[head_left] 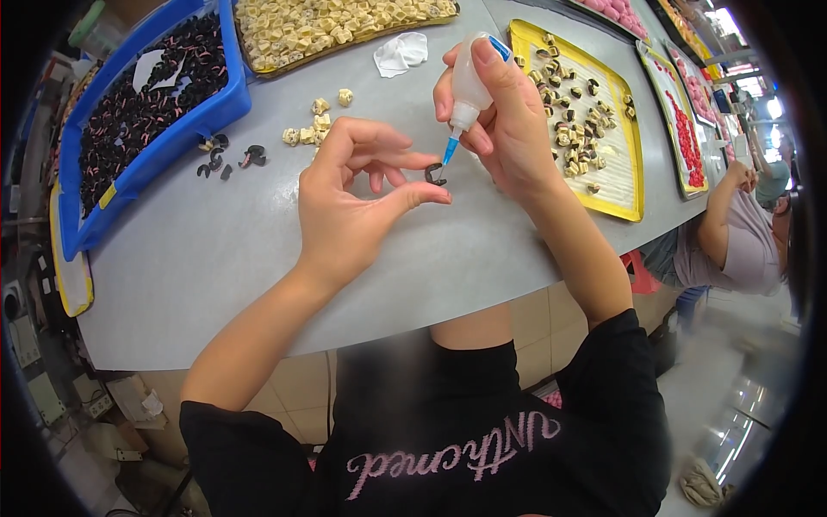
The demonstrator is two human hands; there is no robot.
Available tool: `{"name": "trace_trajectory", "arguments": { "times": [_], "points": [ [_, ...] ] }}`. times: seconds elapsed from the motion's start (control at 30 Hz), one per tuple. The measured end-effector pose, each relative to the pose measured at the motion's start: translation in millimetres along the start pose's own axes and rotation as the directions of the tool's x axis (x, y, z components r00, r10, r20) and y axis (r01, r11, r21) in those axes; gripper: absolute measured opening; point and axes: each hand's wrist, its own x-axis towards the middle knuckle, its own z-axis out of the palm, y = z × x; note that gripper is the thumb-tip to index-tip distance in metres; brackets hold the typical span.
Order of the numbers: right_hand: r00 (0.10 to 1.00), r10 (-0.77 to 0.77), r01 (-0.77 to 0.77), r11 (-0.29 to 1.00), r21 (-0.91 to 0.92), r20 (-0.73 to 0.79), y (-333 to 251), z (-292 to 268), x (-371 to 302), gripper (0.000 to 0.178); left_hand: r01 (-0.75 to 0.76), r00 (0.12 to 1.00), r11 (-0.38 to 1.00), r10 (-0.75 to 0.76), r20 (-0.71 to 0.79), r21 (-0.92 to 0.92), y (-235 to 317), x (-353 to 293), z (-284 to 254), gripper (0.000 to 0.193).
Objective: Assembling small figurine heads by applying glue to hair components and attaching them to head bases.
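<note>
Between the thumb and forefinger of my left hand (357, 194) is a small black curved piece (435, 175), its open side facing right. My right hand (508, 112) grips a translucent white squeeze bottle (469, 86), tipped downward. The bottle's blue needle tip (450, 148) points at the black piece and appears to touch or nearly touch its inner side. On the table left of my left hand lie several cream-coloured small pieces (320, 122) and a few loose black curved pieces (215, 160).
A blue bin (237, 99) full of black pieces stands at the left. At the back is a tray (345, 52) heaped with cream pieces, beside a crumpled white tissue (401, 53). A yellow-rimmed tray (633, 164) at the right holds joined black-and-cream pieces. Another person (732, 224) sits far right.
</note>
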Motion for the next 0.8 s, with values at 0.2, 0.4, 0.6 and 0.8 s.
{"name": "trace_trajectory", "arguments": {
  "times": [0.2, 0.4, 0.6, 0.8],
  "points": [
    [1.000, -0.005, 0.005, 1.000, -0.005, -0.024, -1.5, -1.1, 0.0, 0.041, -0.009, 1.000, 1.000, 0.008, -0.021, -0.026, -0.2, 0.4, 1.2, 0.042],
    [0.997, -0.049, 0.049, 0.999, -0.010, -0.065, -3.5, 1.0, 0.1, 0.044, -0.034, 0.999, 0.999, 0.034, -0.015, -0.012, -1.1, 1.3, 0.8, 0.042],
    [0.995, -0.075, 0.072, 0.997, -0.037, -0.068, -2.7, 1.8, 0.7, 0.046, -0.020, 1.000, 1.000, 0.020, -0.009, -0.003, -0.6, 0.5, 0.1, 0.043],
    [0.994, -0.085, 0.082, 0.995, -0.057, -0.066, -1.8, 3.1, -0.4, 0.045, -0.019, 1.000, 1.000, 0.019, -0.011, -0.006, 0.0, 0.5, 0.1, 0.044]
  ]
}}
